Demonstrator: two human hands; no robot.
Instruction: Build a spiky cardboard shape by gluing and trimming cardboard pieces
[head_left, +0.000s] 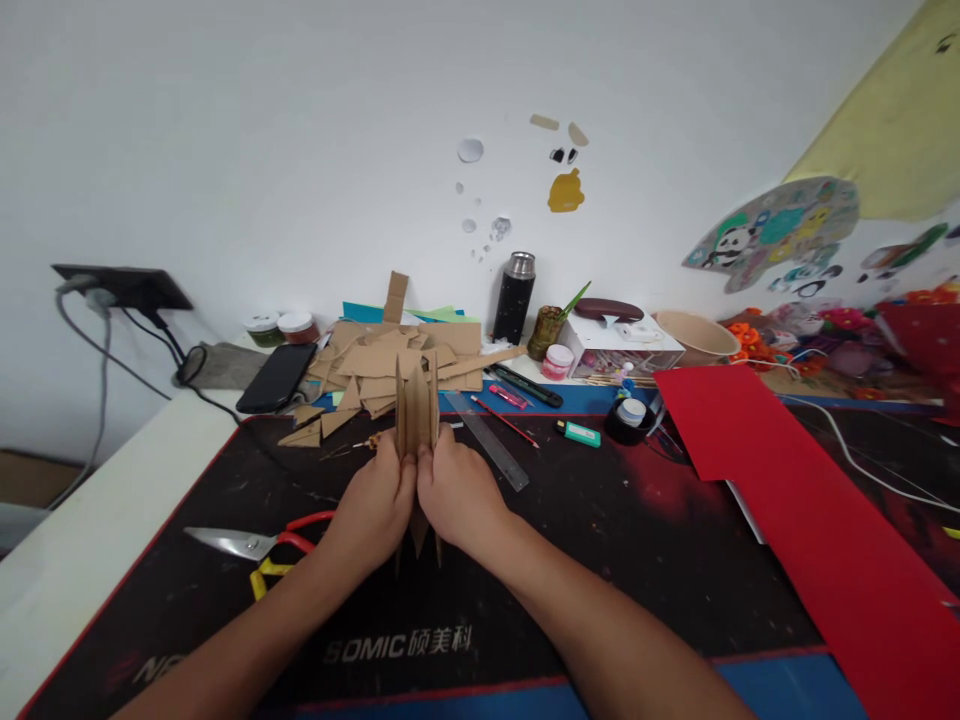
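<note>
A folded, layered cardboard piece (417, 410) stands upright at the centre, above the black desk mat (600, 570). Its left side is gripped by my left hand (379, 495), with the thumb pressed against the inner layers. My right hand (459, 488) is closed round the right side, its thumb beside the left one. Pointed lower ends of the cardboard show beneath both hands. Red-handled scissors (251, 542) lie open left of my left wrist, partly over a yellow-handled tool (266, 573). A clear ruler (491, 445) rests just beyond my right hand.
Cardboard scraps (375, 365) are piled behind the hands. A phone (277, 378) lies left of them, a black flask (514, 298) stands by the wall. A red pencil (506, 422), a green eraser (578, 433) and a cutter (526, 385) lie to the right, before large red paper (795, 510).
</note>
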